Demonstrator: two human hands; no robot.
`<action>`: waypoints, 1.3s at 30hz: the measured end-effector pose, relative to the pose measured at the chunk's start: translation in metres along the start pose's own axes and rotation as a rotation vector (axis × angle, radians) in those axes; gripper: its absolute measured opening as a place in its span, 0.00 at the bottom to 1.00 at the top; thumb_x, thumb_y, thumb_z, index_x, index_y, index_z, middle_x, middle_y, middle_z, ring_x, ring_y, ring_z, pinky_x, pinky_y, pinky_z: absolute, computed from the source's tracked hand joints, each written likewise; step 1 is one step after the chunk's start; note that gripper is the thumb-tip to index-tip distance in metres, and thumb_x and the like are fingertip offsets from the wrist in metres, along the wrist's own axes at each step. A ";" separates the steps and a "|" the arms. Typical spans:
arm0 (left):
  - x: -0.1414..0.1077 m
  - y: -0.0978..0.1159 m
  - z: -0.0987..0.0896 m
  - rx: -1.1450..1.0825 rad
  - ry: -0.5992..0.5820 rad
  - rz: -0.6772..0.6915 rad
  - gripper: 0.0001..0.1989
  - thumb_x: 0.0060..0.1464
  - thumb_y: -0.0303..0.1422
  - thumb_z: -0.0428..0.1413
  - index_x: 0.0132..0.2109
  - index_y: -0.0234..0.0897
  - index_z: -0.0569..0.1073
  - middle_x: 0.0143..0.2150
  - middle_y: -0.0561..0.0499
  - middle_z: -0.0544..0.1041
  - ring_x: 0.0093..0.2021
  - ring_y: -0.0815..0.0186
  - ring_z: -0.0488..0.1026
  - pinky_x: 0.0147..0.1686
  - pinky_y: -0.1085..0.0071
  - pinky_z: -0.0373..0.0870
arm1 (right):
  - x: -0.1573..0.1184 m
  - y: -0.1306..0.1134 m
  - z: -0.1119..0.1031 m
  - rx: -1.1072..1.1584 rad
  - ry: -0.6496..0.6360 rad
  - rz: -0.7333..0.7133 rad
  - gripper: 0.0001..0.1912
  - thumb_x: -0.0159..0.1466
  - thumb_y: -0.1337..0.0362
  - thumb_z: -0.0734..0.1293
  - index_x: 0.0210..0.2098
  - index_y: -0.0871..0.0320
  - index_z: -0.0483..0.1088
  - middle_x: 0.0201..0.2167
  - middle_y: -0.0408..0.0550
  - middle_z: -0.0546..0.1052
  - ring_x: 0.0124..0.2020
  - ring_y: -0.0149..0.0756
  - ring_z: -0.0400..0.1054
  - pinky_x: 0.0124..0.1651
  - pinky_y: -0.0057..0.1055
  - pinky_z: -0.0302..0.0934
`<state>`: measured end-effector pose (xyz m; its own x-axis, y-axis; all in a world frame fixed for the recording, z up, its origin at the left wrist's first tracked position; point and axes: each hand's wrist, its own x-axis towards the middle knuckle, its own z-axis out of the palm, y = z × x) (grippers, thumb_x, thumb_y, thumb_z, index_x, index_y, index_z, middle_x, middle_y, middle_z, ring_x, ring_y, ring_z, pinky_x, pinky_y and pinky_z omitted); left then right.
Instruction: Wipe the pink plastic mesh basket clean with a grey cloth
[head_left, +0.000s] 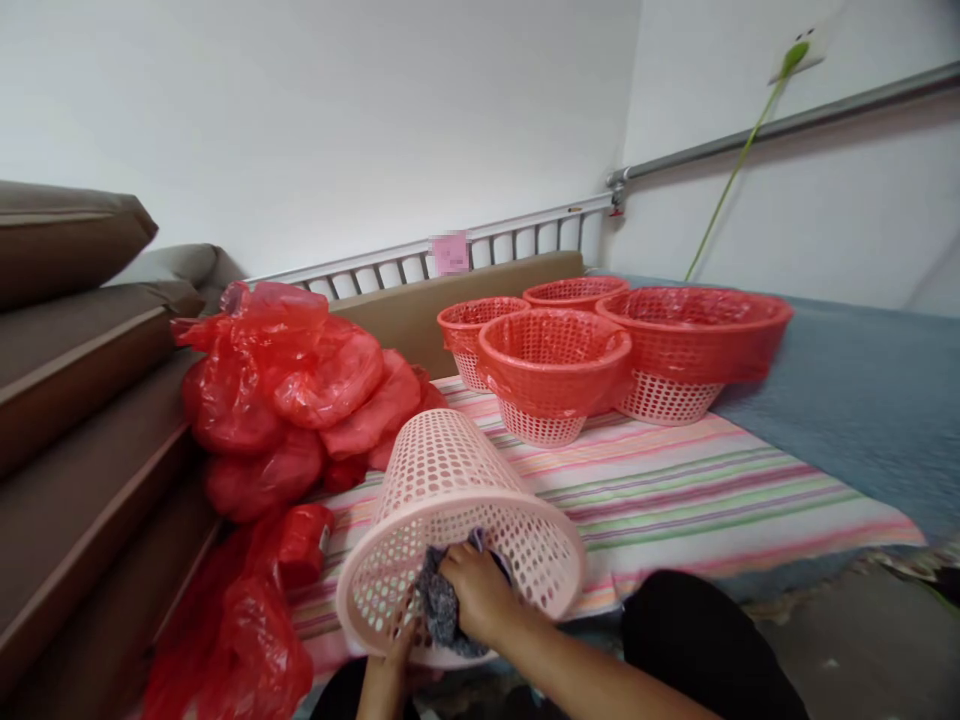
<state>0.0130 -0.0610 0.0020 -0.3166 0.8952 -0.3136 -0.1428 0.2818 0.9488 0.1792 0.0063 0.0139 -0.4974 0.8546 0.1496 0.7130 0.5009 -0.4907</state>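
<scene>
A light pink perforated plastic basket (450,460) lies tilted on its side on the striped cloth (675,490), its mouth facing me. Inside the mouth, my right hand (480,592) is closed around a dark grey cloth (441,600) that rests against the inner wall near the lower rim. At that rim, left of the cloth, is my left hand (401,650), touching the basket; its fingers are partly hidden by the basket wall, and how far they close on the rim is hard to tell.
Several baskets lined with red bags (555,345) stand behind and to the right. Full red bags (300,380) are heaped at the left, beside a red roll (304,545) and stacked brown cushions (82,400). My dark-clothed knee (697,640) is at the lower right.
</scene>
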 end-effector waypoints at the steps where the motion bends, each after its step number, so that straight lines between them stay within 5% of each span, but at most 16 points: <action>1: -0.003 -0.004 0.002 -0.002 -0.010 -0.016 0.32 0.35 0.46 0.70 0.50 0.41 0.78 0.52 0.41 0.80 0.53 0.41 0.75 0.45 0.54 0.78 | -0.009 0.001 -0.001 -0.003 -0.006 0.018 0.15 0.52 0.70 0.66 0.39 0.57 0.74 0.45 0.53 0.75 0.50 0.47 0.66 0.52 0.40 0.57; 4: -0.007 -0.013 0.007 0.002 -0.030 -0.018 0.33 0.35 0.45 0.70 0.51 0.39 0.78 0.54 0.38 0.79 0.55 0.42 0.74 0.47 0.56 0.77 | -0.026 0.003 -0.001 0.006 -0.011 0.092 0.17 0.52 0.72 0.65 0.40 0.57 0.75 0.46 0.54 0.75 0.52 0.49 0.66 0.54 0.42 0.57; 7: -0.003 -0.020 0.010 -0.007 -0.060 -0.063 0.38 0.38 0.48 0.68 0.57 0.36 0.74 0.50 0.38 0.80 0.52 0.43 0.76 0.42 0.58 0.79 | -0.013 0.004 0.003 0.097 0.064 0.120 0.22 0.56 0.71 0.64 0.49 0.54 0.73 0.54 0.54 0.73 0.59 0.50 0.62 0.60 0.46 0.54; 10: 0.003 -0.029 0.010 -0.020 -0.089 -0.125 0.45 0.41 0.48 0.67 0.64 0.35 0.67 0.49 0.38 0.79 0.46 0.47 0.78 0.33 0.62 0.79 | 0.029 0.009 0.004 0.391 0.363 0.285 0.24 0.66 0.64 0.58 0.61 0.50 0.65 0.64 0.51 0.66 0.65 0.47 0.56 0.64 0.48 0.52; 13: 0.008 -0.038 0.011 -0.021 -0.059 -0.155 0.47 0.42 0.48 0.66 0.66 0.35 0.63 0.50 0.38 0.78 0.45 0.49 0.78 0.27 0.65 0.78 | 0.071 0.024 -0.001 0.646 0.576 0.373 0.22 0.70 0.53 0.55 0.60 0.49 0.65 0.63 0.49 0.66 0.65 0.45 0.58 0.65 0.46 0.54; 18: 0.011 -0.043 0.017 -0.052 -0.050 -0.139 0.45 0.42 0.47 0.66 0.65 0.36 0.65 0.48 0.39 0.80 0.38 0.53 0.79 0.24 0.68 0.76 | 0.108 0.048 -0.013 0.607 0.425 0.314 0.22 0.66 0.51 0.63 0.55 0.52 0.71 0.58 0.51 0.72 0.64 0.49 0.58 0.68 0.52 0.48; 22: 0.009 -0.039 0.023 -0.123 -0.043 -0.158 0.42 0.44 0.43 0.66 0.65 0.35 0.65 0.51 0.38 0.78 0.37 0.55 0.79 0.24 0.68 0.76 | 0.123 0.046 -0.015 0.519 0.462 0.235 0.22 0.68 0.56 0.60 0.59 0.52 0.67 0.62 0.49 0.68 0.66 0.45 0.55 0.67 0.48 0.49; 26: 0.008 -0.037 0.025 -0.188 -0.012 -0.204 0.37 0.47 0.38 0.65 0.63 0.32 0.67 0.45 0.38 0.80 0.34 0.55 0.80 0.24 0.65 0.77 | 0.101 0.031 -0.004 0.213 0.295 0.203 0.21 0.62 0.69 0.61 0.54 0.58 0.71 0.58 0.56 0.70 0.62 0.50 0.60 0.63 0.48 0.55; 29: 0.008 -0.035 0.025 -0.201 0.035 -0.228 0.31 0.47 0.36 0.66 0.58 0.34 0.71 0.41 0.40 0.81 0.36 0.54 0.81 0.29 0.63 0.79 | 0.054 0.015 0.010 0.088 0.098 0.113 0.18 0.56 0.74 0.63 0.44 0.62 0.75 0.51 0.60 0.74 0.54 0.50 0.67 0.57 0.42 0.60; 33: 0.003 -0.028 0.026 -0.166 0.027 -0.194 0.29 0.42 0.37 0.69 0.54 0.38 0.75 0.40 0.42 0.82 0.40 0.50 0.81 0.35 0.61 0.79 | -0.002 -0.002 0.018 0.059 0.040 0.068 0.20 0.51 0.74 0.65 0.43 0.61 0.75 0.49 0.56 0.74 0.52 0.47 0.67 0.55 0.36 0.59; 39: -0.002 -0.005 0.018 -0.135 0.034 -0.072 0.32 0.41 0.40 0.69 0.56 0.38 0.75 0.43 0.42 0.83 0.45 0.49 0.81 0.41 0.60 0.78 | -0.011 -0.005 0.009 0.014 -0.027 0.067 0.21 0.53 0.70 0.65 0.47 0.59 0.73 0.52 0.55 0.72 0.53 0.48 0.65 0.55 0.37 0.57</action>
<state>0.0309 -0.0583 -0.0010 -0.3323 0.8615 -0.3840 -0.2905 0.2938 0.9107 0.1767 -0.0068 0.0073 -0.4616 0.8822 0.0930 0.7384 0.4403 -0.5109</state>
